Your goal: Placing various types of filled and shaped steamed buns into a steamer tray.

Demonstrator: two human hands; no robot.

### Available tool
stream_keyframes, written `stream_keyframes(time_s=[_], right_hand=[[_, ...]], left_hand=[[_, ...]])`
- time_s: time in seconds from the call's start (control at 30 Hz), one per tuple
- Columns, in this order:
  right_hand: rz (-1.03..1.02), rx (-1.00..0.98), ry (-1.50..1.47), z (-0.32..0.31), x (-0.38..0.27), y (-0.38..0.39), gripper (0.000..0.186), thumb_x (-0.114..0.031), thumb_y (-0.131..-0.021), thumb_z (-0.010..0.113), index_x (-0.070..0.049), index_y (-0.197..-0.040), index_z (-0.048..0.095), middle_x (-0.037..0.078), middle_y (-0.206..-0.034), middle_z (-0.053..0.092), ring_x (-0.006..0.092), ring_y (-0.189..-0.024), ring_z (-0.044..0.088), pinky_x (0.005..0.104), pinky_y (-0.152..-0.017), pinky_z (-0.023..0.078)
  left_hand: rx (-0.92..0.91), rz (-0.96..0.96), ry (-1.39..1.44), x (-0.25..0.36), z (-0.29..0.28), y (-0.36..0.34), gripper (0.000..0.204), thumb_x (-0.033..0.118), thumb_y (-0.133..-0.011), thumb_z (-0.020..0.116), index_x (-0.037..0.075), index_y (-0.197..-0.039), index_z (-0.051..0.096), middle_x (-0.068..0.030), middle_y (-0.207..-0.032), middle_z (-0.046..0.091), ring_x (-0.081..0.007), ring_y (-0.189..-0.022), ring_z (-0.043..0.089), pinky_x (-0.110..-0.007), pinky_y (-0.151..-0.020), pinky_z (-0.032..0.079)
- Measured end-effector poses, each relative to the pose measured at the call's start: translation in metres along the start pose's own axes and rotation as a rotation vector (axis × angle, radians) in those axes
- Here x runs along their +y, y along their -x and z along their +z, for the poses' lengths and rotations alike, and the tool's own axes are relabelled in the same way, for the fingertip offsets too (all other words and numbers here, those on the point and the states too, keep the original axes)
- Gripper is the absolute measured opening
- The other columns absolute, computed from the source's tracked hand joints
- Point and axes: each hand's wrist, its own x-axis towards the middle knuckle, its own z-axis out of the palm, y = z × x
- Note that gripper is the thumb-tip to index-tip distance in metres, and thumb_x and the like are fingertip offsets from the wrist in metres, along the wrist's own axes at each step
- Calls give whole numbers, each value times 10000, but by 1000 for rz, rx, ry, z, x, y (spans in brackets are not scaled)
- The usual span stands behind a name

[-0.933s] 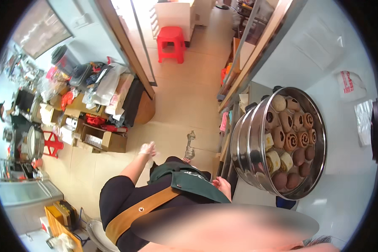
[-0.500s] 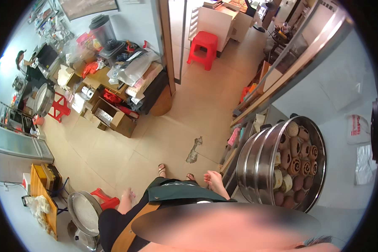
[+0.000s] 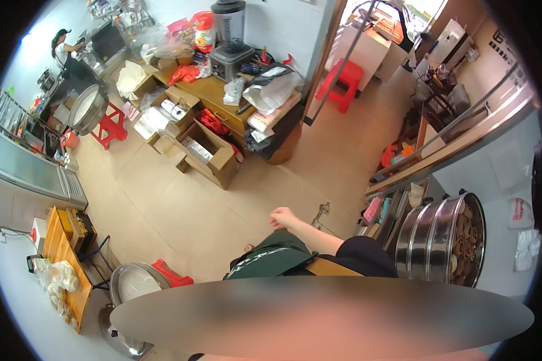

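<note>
My right hand (image 3: 283, 218) hangs over the tiled floor in front of the dark green apron (image 3: 277, 253). Its fingers are curled in, and nothing shows in them. A black sleeve (image 3: 367, 256) covers that arm above the elbow. My left hand is out of sight; a blurred patch covers the lower part of the picture. Right of my arm stands a stack of steel steamer trays (image 3: 424, 240), seen tipped by the lens, with brown rolled buns (image 3: 465, 240) in the top tray.
Cardboard boxes (image 3: 214, 159) sit on the floor by a cluttered wooden desk (image 3: 211, 95) with a blender (image 3: 230, 45). Red stools (image 3: 343, 84) and round steel pans (image 3: 87, 108) stand about. A wooden folding table (image 3: 66, 265) is at left. Another person (image 3: 69, 57) works far left.
The view has swung left, so the steamer stack sits farther right. My right hand has come across in front of the apron. My left hand has gone from view.
</note>
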Motion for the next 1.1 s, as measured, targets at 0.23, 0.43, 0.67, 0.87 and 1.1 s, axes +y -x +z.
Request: stream_keyframes(time_s=[0.23,0.43,0.67,0.87,1.1], right_hand=[[-129,-413,491,127,-57,-55,235,-209,-823,572,-28,-968,532,71,-771,598,126,-652,573,246,-521,467],[-84,-371,704,195,-115,-122,219,-170,-813,577,-8,-953,536,90,-752,614,137,-602,581,241,-484,463],[-73,-682,860,327,-197,-207,206,-147,-823,554,11,-949,515,102,-744,602,156,-580,572,248,-465,456],[-211,-735,911,416,-282,-256,203,-165,-839,547,6,-945,517,66,-760,580,96,-550,534,215,-466,436],[-328,-630,759,443,-312,-278,203,-170,-834,556,-6,-949,523,61,-762,587,106,-608,556,217,-525,459]], left_hand=[[-275,87,314,6,-64,-140,337,330,-902,377,31,-1024,478,-104,-954,496,-233,-866,474,-358,-749,362],[-279,275,840,-50,-89,-240,241,280,-874,439,53,-833,510,-80,-754,491,-220,-690,490,-365,-605,391],[386,-175,1046,-108,-21,-322,169,226,-842,521,58,-829,538,-59,-645,514,-184,-586,532,-343,-484,426],[395,29,938,103,-15,-254,319,308,-808,603,50,-956,491,-74,-749,535,-193,-584,550,-336,-522,494],[386,39,577,185,-42,-282,176,221,-827,558,59,-793,496,-47,-646,488,-149,-473,467,-283,-418,419]])
